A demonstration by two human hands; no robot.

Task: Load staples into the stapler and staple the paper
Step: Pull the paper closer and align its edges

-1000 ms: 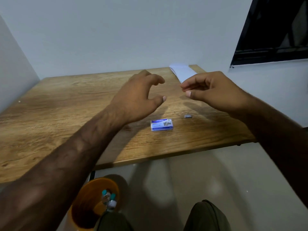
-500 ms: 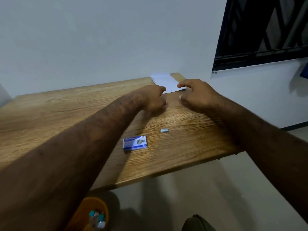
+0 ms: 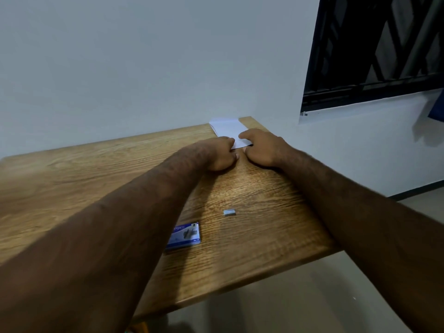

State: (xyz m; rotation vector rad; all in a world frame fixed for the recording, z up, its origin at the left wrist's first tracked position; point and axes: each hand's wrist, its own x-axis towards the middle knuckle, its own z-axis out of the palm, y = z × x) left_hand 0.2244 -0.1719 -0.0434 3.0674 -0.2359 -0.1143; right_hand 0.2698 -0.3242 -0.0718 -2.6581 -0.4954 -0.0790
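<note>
Together — left hand [image 3: 219,153], right hand [image 3: 262,149] — paper [image 3: 228,129]

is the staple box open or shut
Looks shut: the staple box lies flat, label up, no tray sticking out at its visible end; the left forearm hides its other end.

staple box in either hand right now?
No, the staple box lies on the table while the left hand and right hand are at the paper at the far edge.
</note>
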